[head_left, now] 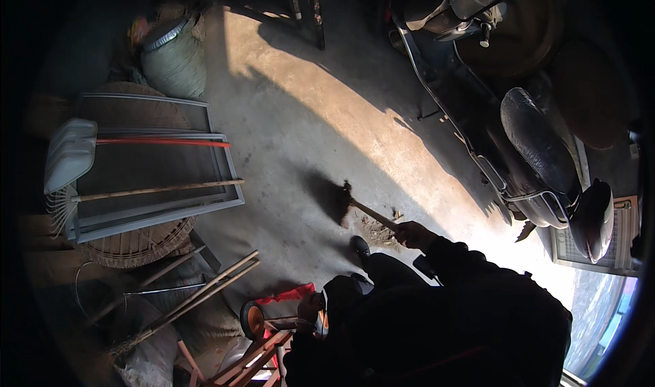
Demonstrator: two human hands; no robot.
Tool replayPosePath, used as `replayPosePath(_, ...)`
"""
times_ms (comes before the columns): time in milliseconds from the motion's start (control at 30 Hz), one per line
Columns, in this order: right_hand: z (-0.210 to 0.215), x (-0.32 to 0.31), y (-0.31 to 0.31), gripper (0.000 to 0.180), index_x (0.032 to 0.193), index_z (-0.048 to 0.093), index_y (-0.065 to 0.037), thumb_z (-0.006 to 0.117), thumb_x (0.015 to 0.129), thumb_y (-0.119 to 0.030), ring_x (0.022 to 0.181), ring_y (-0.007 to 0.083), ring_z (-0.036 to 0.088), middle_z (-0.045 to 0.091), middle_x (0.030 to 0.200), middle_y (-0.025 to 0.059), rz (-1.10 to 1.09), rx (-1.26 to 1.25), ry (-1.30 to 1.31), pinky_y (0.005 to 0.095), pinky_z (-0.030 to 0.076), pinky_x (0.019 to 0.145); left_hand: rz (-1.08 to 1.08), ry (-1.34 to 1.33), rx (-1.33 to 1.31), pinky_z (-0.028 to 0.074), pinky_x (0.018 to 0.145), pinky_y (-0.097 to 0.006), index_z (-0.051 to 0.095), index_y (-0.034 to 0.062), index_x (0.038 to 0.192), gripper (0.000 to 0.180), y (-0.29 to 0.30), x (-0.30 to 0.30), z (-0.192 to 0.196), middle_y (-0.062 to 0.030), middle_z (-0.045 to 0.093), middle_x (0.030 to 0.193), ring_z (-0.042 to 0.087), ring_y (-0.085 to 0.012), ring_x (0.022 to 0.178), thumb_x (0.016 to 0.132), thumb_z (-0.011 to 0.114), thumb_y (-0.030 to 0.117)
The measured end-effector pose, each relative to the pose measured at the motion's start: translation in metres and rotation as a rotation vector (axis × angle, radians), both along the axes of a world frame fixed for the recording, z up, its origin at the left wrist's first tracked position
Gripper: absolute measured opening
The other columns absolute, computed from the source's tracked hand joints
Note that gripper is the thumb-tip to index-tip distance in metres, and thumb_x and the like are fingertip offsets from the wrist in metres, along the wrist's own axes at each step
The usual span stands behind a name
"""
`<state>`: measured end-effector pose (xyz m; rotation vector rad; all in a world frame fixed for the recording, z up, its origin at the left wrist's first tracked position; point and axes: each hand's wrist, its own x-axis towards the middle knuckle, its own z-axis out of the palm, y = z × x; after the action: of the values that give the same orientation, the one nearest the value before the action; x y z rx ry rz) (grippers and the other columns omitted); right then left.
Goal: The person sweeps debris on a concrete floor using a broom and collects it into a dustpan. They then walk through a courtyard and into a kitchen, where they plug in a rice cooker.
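Observation:
My right hand (415, 235) is closed round the pale handle of a broom (372, 214). The broom's dark bristle head (337, 201) lies over the concrete floor, just ahead of my shoe (359, 246). Beside the handle is a scatter of dirt and small debris (376, 231). My left hand (310, 308) is low, near a red sheet-like thing (295, 293) and a small wheel with an orange hub (253, 320). Its fingers are in shadow, and I cannot make out whether they hold anything.
A scooter (505, 141) stands along the right. On the left, framed screens (157, 156) carry a bamboo-handled rake (157, 190) and a red-handled white plastic scoop (71, 154), near a full sack (174, 58). Wooden poles (205, 291) jut out at lower left.

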<state>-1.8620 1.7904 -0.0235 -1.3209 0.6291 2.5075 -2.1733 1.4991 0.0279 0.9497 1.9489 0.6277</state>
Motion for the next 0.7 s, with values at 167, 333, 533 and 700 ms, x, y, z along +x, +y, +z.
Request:
replayPosePath(167, 0.035, -0.034, 0.016, 0.019, 0.066, 0.036, -0.009, 0.042, 0.084, -0.011, 0.039, 0.0068, 0.034, 0.034, 0.051, -0.0012, 0.109, 0.130, 0.092, 0.0193, 0.031, 0.035, -0.102, -0.084, 0.094, 0.046, 0.057, -0.030, 0.057, 0.0006, 0.087, 0.026, 0.065, -0.045, -0.011, -0.0088, 0.060, 0.071, 0.058, -0.0169, 0.062, 0.081, 0.050, 0.025)
replayPosePath(333, 0.055, -0.113, 0.066, 0.017, 0.070, 0.034, -0.009, 0.044, 0.083, -0.012, 0.043, 0.0088, 0.036, 0.036, 0.054, 0.0001, 0.151, 0.277, 0.226, 0.0198, 0.032, 0.039, -0.155, -0.092, 0.032, 0.047, 0.056, -0.029, 0.057, 0.0018, 0.086, 0.024, 0.104, -0.114, -0.026, -0.0066, 0.060, 0.070, 0.058, -0.0148, 0.061, 0.081, 0.051, 0.024)
replayPosePath(533, 0.033, -0.265, 0.160, 0.015, 0.072, 0.033, -0.007, 0.042, 0.083, -0.009, 0.043, 0.0090, 0.036, 0.036, 0.054, 0.0007, 0.046, 0.218, 0.329, 0.0196, 0.032, 0.035, -0.701, 0.361, -0.259, 0.047, 0.061, -0.038, 0.058, 0.0070, 0.082, 0.018, 0.118, -0.234, -0.068, -0.0098, 0.059, 0.074, 0.057, -0.0269, 0.071, 0.075, 0.053, 0.023)
replayPosePath(700, -0.013, -0.344, 0.251, 0.007, 0.084, 0.038, -0.005, 0.043, 0.083, -0.010, 0.051, 0.0099, 0.041, 0.039, 0.060, 0.0018, -0.073, 0.173, 0.364, 0.0203, 0.038, 0.042, -0.186, -0.078, -0.354, 0.045, 0.052, -0.033, 0.057, 0.0075, 0.069, 0.026, 0.111, -0.321, -0.048, -0.0060, 0.056, 0.061, 0.055, -0.0195, 0.056, 0.080, 0.047, 0.029)
